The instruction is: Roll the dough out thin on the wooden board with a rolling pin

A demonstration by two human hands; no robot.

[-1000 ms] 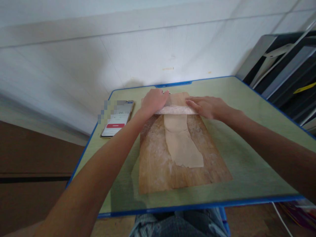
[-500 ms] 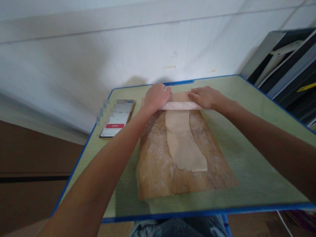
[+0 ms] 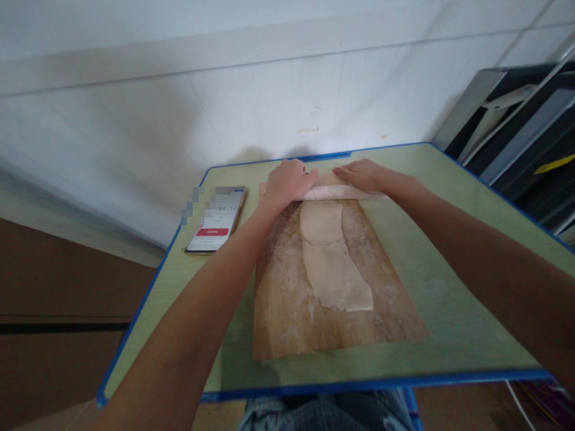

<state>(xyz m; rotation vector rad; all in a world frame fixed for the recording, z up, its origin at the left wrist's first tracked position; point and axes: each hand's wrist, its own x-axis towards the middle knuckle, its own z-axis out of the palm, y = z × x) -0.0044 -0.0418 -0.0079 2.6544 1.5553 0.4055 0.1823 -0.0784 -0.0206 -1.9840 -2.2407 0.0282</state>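
Note:
A flour-dusted rolling pin point(image 3: 331, 193) lies crosswise over the far end of a wooden board point(image 3: 281, 299). My left hand point(image 3: 290, 181) is closed over its left part, thumb pointing inward. Over the right part rests my right hand point(image 3: 360, 175), its fingers bent across the top and some hidden behind. Between the hands a stretch of the pin shows. From under it a long, flat sheet of pale dough point(image 3: 336, 269) runs toward me, with a crease partway along and a ragged near edge. White flour is smeared on the board.
On the table point(image 3: 449, 287), left of the board, lies a phone point(image 3: 218, 218) showing a running timer. The white wall point(image 3: 269, 102) stands right behind the table. Dark flat panels point(image 3: 516, 120) lean at the right. Blue trim point(image 3: 314, 392) lines the table's edge.
My two hands have come slightly closer together on the rolling pin. The dough looks much the same. The phone's timer has advanced by a second, and the view has shifted a little.

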